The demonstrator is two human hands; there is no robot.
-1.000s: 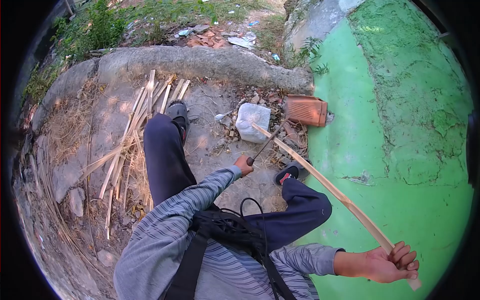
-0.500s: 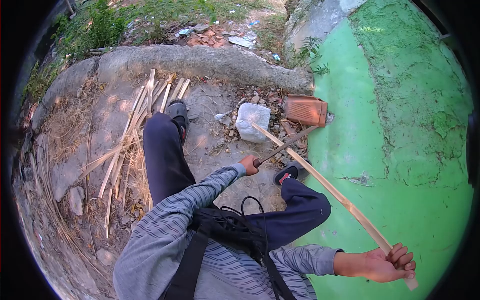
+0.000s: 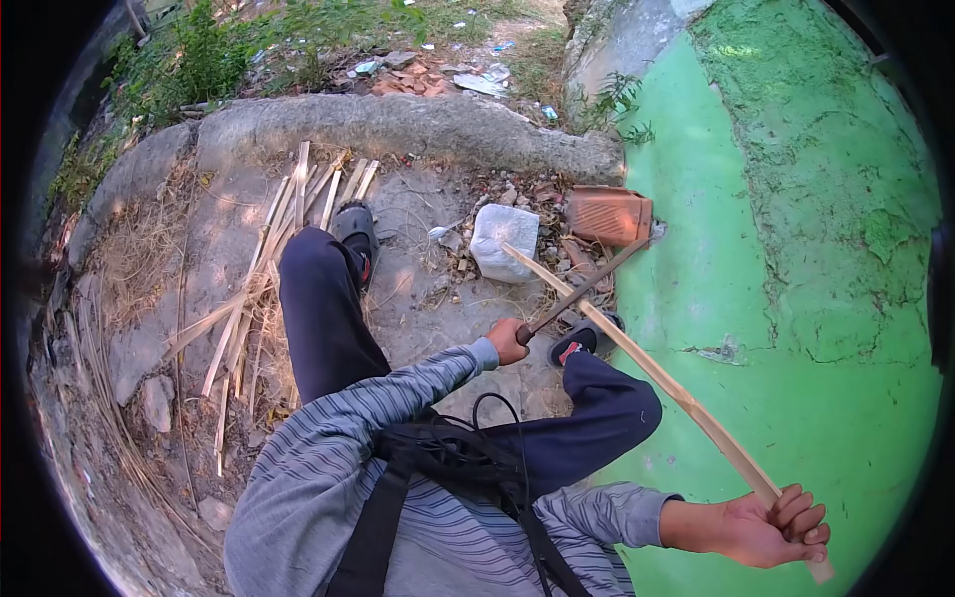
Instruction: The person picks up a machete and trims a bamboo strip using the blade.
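Note:
My left hand [image 3: 507, 341] is closed round the handle of a machete [image 3: 609, 269], whose dark blade points up and right toward the wall. The blade crosses a long pale strip of wood or bamboo [image 3: 668, 383] not far from its far end. That far end meets a whitish block [image 3: 504, 243] on the ground; whether it rests on it or hovers over it I cannot tell. At lower right, my right hand [image 3: 779, 527] has its fingers wrapped round the near end of the strip, with a short bit showing below the palm.
Several split strips [image 3: 239, 313] lie in a pile left of my bent leg [image 3: 323, 298]. An orange-brown ribbed object [image 3: 609, 216] sits against the green wall [image 3: 846, 418] on the right. A low stone kerb [image 3: 398, 124] runs across the back, with rubble around the block.
My left hand has shifted slightly right and down along with the machete, its blade still across the strip. The right hand and strip have barely moved.

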